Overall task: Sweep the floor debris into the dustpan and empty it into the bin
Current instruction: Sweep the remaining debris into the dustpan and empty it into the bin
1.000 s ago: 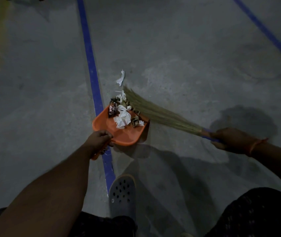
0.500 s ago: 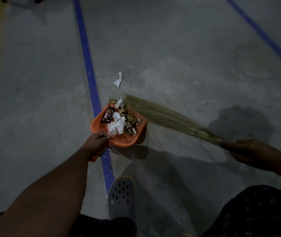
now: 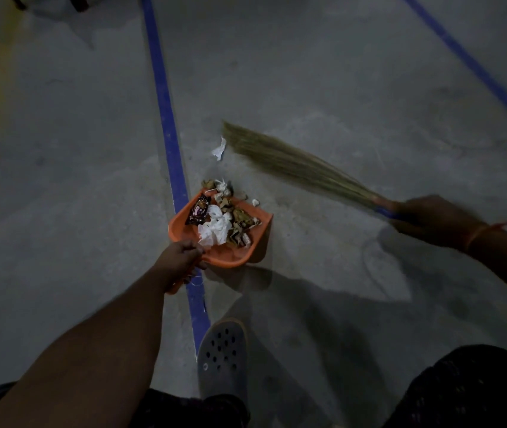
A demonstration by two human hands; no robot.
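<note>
Debris (image 3: 224,220) fills dustpan (image 3: 230,257), gripped by left hand (image 3: 178,257); right hand (image 3: 431,220) grips broom (image 3: 292,163); 1 scrap (image 3: 219,148) at 12 o'clock.

The grey concrete floor (image 3: 323,72) carries two blue painted lines (image 3: 165,118). An orange dustpan (image 3: 230,254) heaped with debris (image 3: 224,217) rests on it; a white paper scrap (image 3: 219,148) lies beyond, and a grey perforated clog (image 3: 223,356) stands nearer.

no readable text, wrapper (image 3: 198,210) print too blurred
</note>
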